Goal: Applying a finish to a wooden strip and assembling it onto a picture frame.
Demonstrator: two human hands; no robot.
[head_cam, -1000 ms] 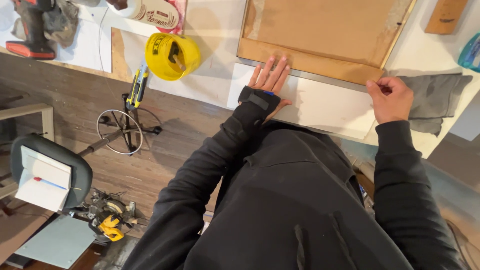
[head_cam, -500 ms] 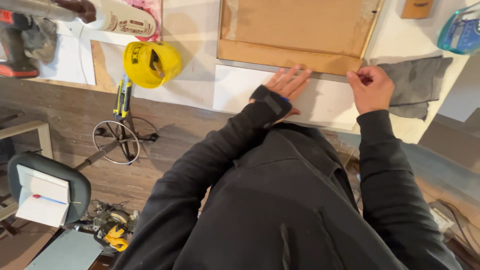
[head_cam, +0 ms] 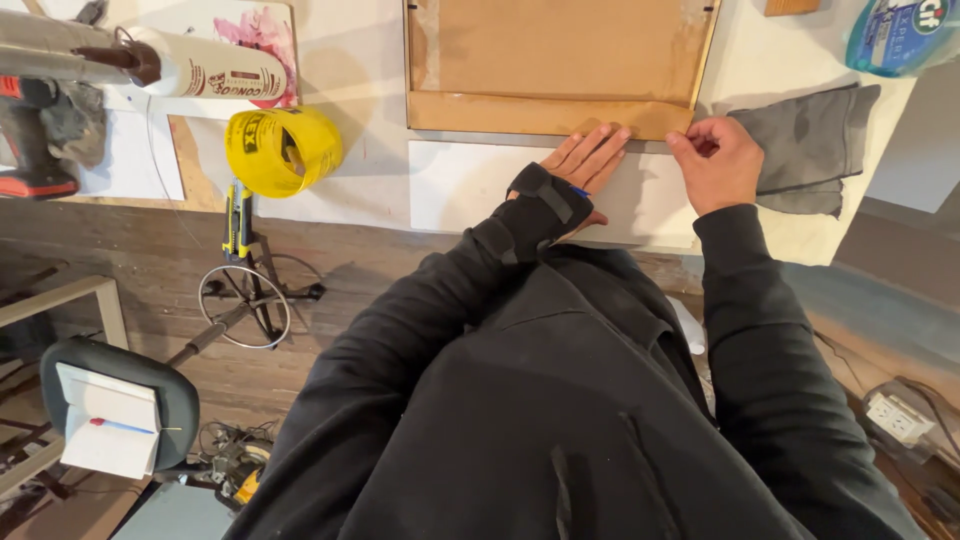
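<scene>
Both hands are sitting closer together than before: left hand, in a black wrist brace, is pressing open fingers flat on the brown paper-backed rectangular board; right hand, at three o'clock, is pinching its lower edge.

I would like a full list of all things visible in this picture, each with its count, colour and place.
brown board: 1, brown, top centre on the table
white panel: 1, white, under the board's lower edge
grey cloth: 1, grey, right of the board
yellow tape roll: 1, yellow, left of the panel
tube: 1, white, top left
drill: 1, red and black, far left
spray bottle: 1, blue, top right corner
utility knife: 1, yellow and black, at the table edge
chair: 1, black, on the floor lower left, with a white notepad
left hand: black wrist brace, flat on the panel
right hand: pinching at the board's lower right corner
</scene>
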